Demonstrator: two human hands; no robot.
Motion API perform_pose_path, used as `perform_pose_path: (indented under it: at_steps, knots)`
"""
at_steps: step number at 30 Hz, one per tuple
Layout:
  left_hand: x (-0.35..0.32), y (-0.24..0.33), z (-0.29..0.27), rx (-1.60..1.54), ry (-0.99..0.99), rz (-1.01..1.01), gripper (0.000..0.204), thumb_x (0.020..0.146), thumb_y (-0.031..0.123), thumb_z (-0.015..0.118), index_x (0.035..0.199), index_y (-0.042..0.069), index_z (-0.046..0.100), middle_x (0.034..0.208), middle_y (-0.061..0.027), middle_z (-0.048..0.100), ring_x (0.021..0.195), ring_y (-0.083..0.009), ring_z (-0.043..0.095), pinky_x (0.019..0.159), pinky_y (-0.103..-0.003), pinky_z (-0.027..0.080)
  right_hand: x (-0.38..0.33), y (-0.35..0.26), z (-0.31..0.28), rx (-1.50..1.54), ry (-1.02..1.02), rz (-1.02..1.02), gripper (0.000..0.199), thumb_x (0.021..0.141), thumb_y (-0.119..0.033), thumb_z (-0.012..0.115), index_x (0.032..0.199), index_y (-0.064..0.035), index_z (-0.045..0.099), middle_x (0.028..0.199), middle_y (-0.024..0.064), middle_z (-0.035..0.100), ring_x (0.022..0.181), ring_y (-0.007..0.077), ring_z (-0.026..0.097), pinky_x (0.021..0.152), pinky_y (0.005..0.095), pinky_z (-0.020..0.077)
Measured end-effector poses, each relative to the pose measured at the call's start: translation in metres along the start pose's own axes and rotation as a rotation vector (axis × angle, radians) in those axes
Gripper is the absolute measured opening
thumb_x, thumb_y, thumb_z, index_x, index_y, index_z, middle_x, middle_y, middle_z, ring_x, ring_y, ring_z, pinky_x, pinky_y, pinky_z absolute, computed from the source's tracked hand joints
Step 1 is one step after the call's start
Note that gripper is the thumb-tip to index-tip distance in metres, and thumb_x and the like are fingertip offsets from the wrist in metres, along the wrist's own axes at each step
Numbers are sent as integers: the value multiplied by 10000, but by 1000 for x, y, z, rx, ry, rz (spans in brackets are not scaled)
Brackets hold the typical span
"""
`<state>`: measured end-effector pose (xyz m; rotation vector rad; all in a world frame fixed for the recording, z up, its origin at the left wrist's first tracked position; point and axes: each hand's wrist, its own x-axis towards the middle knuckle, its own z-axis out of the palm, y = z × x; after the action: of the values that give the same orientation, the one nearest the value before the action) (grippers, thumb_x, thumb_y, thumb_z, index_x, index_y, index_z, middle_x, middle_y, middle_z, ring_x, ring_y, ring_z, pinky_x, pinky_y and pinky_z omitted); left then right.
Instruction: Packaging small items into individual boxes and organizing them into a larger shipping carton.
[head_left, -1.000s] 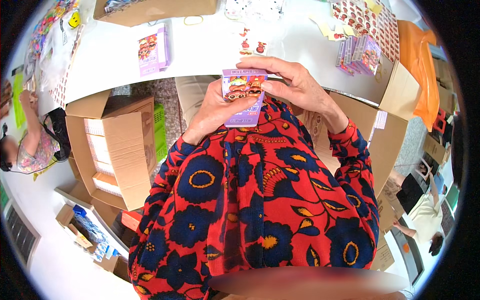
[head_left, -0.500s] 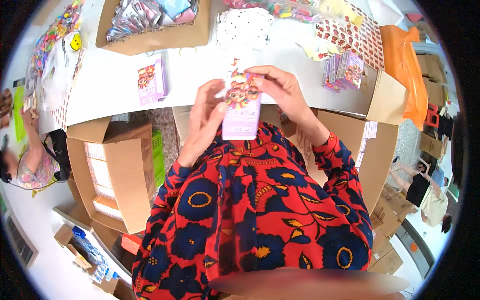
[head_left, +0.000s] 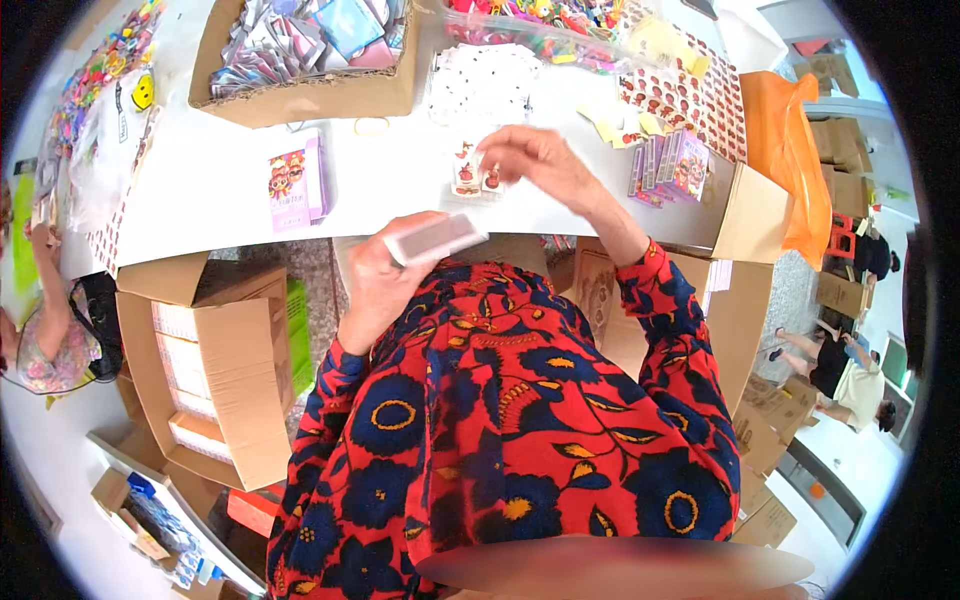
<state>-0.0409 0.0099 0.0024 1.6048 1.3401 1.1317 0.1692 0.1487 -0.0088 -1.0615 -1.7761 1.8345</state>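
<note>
My left hand (head_left: 375, 285) is closed around a small card box (head_left: 437, 240) just off the table's near edge. The box is tilted, with a pale narrow side towards me. My right hand (head_left: 545, 168) is over the table with its fingers stretched out and somewhat blurred. Its fingertips are close above a small clear-backed piece with red character stickers (head_left: 467, 180). To the left on the table stands a purple printed box (head_left: 293, 185). Several similar purple boxes (head_left: 672, 165) are in a row at the right.
An open carton (head_left: 300, 100) of small packets stands at the back left. Beyond my hands lie a pile of white dotted sheets (head_left: 482, 88), sticker sheets (head_left: 665, 95) and colourful bagged trinkets (head_left: 550, 30). Large cartons (head_left: 215, 370) flank me below the table. Other people are at both sides.
My right hand has left the purple box and moved over the stickers. My left hand has lowered and turned the box, so its printed front no longer shows.
</note>
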Motion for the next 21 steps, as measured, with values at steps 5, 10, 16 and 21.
perform_pose_path:
  at_steps: [5, 10, 16, 21]
  knots:
    - [-11, -25, -9, -396, 244, -345, 225, 847, 43, 634, 1043, -52, 577, 936, -79, 653, 817, -116, 616, 726, -261, 516, 31, -2, -29, -686, 387, -254, 155, 858, -128, 590, 990, -60, 633, 862, 45, 667, 690, 110, 598, 639, 238, 486]
    - [-19, -42, -5, -591, 352, -378, 279, 841, 62, 649, 1075, -44, 539, 965, -99, 638, 841, -128, 616, 728, -257, 529, 51, -7, -30, -920, 365, -312, 182, 817, -120, 615, 995, -83, 628, 910, 75, 659, 681, 205, 625, 635, 300, 501]
    - [-19, -48, -7, -566, 295, -374, 304, 829, 46, 659, 1097, -34, 541, 979, -84, 642, 863, -117, 605, 760, -250, 507, 80, 7, -51, -1230, 273, -320, 238, 776, -110, 635, 1012, -96, 601, 996, 94, 626, 806, 279, 619, 716, 363, 499]
    - [-14, -49, -8, -582, 297, -379, 303, 827, 47, 663, 1096, -28, 545, 982, -74, 643, 871, -109, 599, 777, -248, 491, 86, 21, -54, -1346, 218, -287, 239, 737, -89, 664, 943, -87, 543, 1045, 79, 564, 946, 280, 580, 764, 370, 487]
